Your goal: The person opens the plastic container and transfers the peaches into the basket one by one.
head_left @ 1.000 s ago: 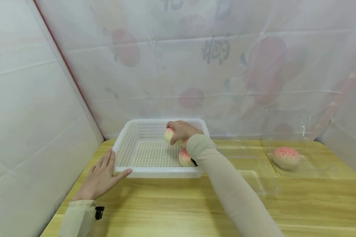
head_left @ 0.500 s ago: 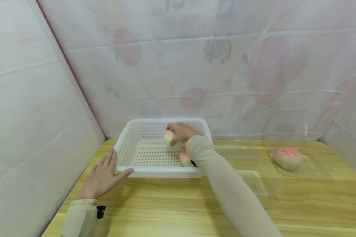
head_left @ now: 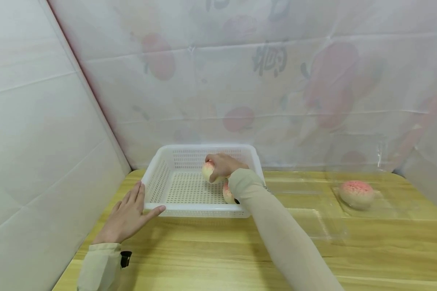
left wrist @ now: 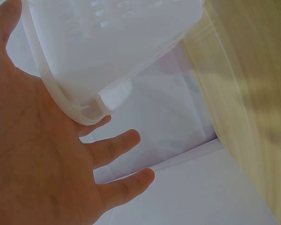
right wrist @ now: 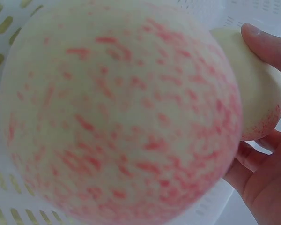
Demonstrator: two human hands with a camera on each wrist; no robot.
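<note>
Peach (head_left: 208, 170) sits in right hand (head_left: 223, 165), inside basket (head_left: 156, 184) near its back wall, fingers curled round it from above; wrist view shows a fingertip (right wrist: 267, 44) on its pale side. Looks light, round, smooth-skinned w/ red speckles; prob. a bit slippery and easy to dent if real, so best held w/ fingers spread round the widest part, not pinched at the top. 2nd peach (head_left: 227, 194) lies on basket floor just beside the sleeve, touching or nearly so; can't tell which. Left hand (head_left: 127, 216) lies flat on table (head_left: 204, 250), fingers straight, thumb against basket's front-left corner. 3rd peach (head_left: 357, 194) rests well apart to the right, in a clear tray (head_left: 389, 206).
</note>
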